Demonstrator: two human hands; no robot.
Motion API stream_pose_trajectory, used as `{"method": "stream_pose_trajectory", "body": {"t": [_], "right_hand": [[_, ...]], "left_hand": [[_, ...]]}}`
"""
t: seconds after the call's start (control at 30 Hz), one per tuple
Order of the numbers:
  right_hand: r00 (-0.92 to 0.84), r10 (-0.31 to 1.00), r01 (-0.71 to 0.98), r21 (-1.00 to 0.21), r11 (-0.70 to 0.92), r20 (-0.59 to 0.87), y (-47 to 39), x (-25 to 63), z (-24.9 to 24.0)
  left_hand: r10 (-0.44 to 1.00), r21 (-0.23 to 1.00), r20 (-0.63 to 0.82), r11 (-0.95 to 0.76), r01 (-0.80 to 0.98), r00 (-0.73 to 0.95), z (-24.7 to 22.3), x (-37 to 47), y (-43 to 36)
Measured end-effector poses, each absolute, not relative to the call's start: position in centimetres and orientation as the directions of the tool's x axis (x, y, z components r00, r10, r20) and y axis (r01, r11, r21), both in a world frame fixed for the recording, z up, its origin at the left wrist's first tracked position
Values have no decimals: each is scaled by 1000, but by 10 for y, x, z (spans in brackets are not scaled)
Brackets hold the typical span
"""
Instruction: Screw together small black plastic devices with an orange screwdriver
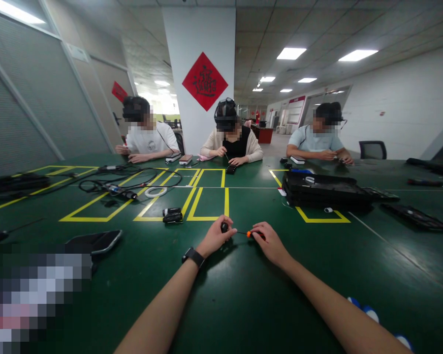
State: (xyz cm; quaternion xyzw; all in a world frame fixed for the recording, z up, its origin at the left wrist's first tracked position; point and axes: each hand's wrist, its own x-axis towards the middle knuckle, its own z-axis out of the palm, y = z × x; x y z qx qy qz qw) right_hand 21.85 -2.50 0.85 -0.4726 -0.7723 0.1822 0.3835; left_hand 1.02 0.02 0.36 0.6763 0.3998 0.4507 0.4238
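Just above the green table [221, 295], my left hand [216, 236] has its fingers closed round a small black part [224, 227]. A dark watch is on that wrist. My right hand [268, 240] grips a screwdriver by its orange and black handle [249, 234]. The thin shaft [240, 232] points left, and its tip reaches the fingers of my left hand. Whether the tip touches the black part is hidden. Two black cylindrical pieces [172, 215] lie beyond my left hand.
Stacked black trays [321, 189] lie at the right, beyond my hands. Cables [114, 184] and a white ring [156, 192] are at the left. A dark device [94, 242] lies near left. Three people sit across the table. Blue-and-white objects [371, 313] are beside my right forearm.
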Motion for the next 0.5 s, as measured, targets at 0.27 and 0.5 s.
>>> {"method": "stream_pose_trajectory", "body": {"t": [0.27, 0.5], "right_hand": [[-241, 855, 554, -658, 510, 459, -26, 218, 9], [-325, 865, 591, -632, 502, 383, -28, 218, 11]], "left_hand": [[919, 926, 294, -342, 161, 263, 5, 10, 1], [940, 979, 196, -205, 2, 279, 4, 9, 2]]}}
